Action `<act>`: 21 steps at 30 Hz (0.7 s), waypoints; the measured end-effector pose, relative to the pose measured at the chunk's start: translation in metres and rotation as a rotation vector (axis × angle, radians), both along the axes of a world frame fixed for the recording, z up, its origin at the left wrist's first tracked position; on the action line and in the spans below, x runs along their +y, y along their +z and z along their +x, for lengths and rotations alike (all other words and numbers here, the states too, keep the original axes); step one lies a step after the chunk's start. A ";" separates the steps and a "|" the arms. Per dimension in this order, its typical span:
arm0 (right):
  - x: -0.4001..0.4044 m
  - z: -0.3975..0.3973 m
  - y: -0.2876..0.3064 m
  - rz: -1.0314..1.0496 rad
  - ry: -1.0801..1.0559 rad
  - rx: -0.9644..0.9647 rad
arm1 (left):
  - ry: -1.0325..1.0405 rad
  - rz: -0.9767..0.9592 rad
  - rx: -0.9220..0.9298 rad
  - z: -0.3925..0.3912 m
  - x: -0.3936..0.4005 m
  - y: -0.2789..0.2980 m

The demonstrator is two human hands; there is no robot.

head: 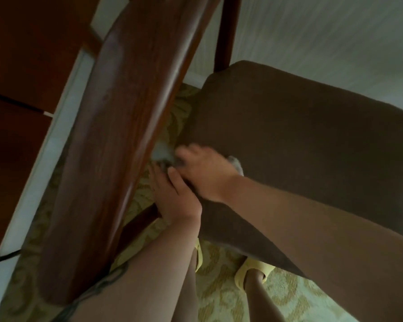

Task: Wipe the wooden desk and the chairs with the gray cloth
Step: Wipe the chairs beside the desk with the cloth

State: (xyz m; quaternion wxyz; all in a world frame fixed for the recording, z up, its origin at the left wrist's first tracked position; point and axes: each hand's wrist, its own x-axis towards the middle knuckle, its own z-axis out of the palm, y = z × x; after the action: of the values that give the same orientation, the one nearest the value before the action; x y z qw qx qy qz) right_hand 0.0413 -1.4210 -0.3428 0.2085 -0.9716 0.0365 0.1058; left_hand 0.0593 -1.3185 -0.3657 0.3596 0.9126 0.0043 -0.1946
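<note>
I look straight down on a wooden chair: its dark polished back rail [116, 126] runs up the middle left, and its brown padded seat [300, 140] fills the right. The gray cloth [163, 155] is bunched at the seat's rear edge, just beside the back rail. My right hand [205, 170] grips the cloth there, blurred by motion, and a gray corner pokes out behind the wrist. My left hand [175, 196] lies directly below it against the seat's edge, fingers straight and pointing at the cloth.
A patterned yellow-green carpet [219, 275] lies under the chair. My feet in yellow slippers [251, 270] stand below the seat. A dark wooden cabinet [21, 89] and white baseboard [56, 140] line the left. A pale wall is at the upper right.
</note>
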 end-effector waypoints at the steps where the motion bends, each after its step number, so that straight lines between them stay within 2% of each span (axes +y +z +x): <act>1: -0.002 -0.002 0.002 0.009 0.188 0.036 | 0.089 -0.045 0.000 0.002 -0.001 -0.003; 2: -0.014 -0.004 0.000 -0.021 0.286 0.025 | 0.145 -0.065 0.004 0.004 -0.003 -0.005; 3: -0.030 -0.007 -0.005 -0.088 0.284 -0.012 | 0.163 -0.073 0.009 0.003 -0.004 -0.006; 4: -0.047 -0.011 -0.008 -0.133 0.135 -0.027 | 0.158 -0.074 0.017 0.003 -0.006 -0.007; 7: -0.065 -0.042 -0.013 -0.099 -0.836 -0.076 | 0.206 -0.113 0.033 0.000 -0.011 -0.007; 8: -0.049 -0.050 -0.016 -0.122 -0.976 -0.107 | 0.245 -0.126 0.037 0.000 -0.013 -0.005; 10: 0.008 -0.066 -0.023 -0.122 -0.878 -0.127 | 0.325 -0.125 0.080 0.001 -0.019 -0.003; 12: 0.072 -0.085 -0.024 -0.061 -0.601 -0.149 | 0.311 -0.099 0.095 0.000 -0.021 0.001; 14: 0.116 -0.110 -0.024 -0.044 -0.283 -0.151 | 0.170 -0.034 0.040 -0.003 -0.021 0.007; 15: 0.124 -0.125 -0.026 -0.067 -0.187 -0.147 | 0.054 0.035 0.001 -0.005 -0.020 0.010; 16: 0.121 -0.142 -0.029 -0.103 -0.180 -0.160 | -0.084 0.133 -0.035 -0.010 -0.019 0.012; 17: 0.111 -0.161 -0.029 -0.150 -0.276 -0.180 | -0.231 0.231 -0.071 -0.016 -0.016 0.012; 18: 0.096 -0.182 -0.029 -0.221 -0.468 -0.189 | -0.366 0.301 -0.107 -0.024 -0.014 0.012; 19: 0.076 -0.204 -0.029 -0.297 -0.747 -0.169 | -0.491 0.336 -0.144 -0.033 -0.012 0.012; 21: 0.026 -0.247 -0.025 -0.385 -1.445 -0.106 | -0.711 0.356 -0.224 -0.052 -0.011 0.010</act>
State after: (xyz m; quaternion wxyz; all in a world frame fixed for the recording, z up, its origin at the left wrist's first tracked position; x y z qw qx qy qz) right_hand -0.2060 -1.3954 -0.3680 0.0538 -0.7289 0.6732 -0.1124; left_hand 0.0070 -1.3299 -0.3556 0.1045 0.9207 -0.3169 -0.2025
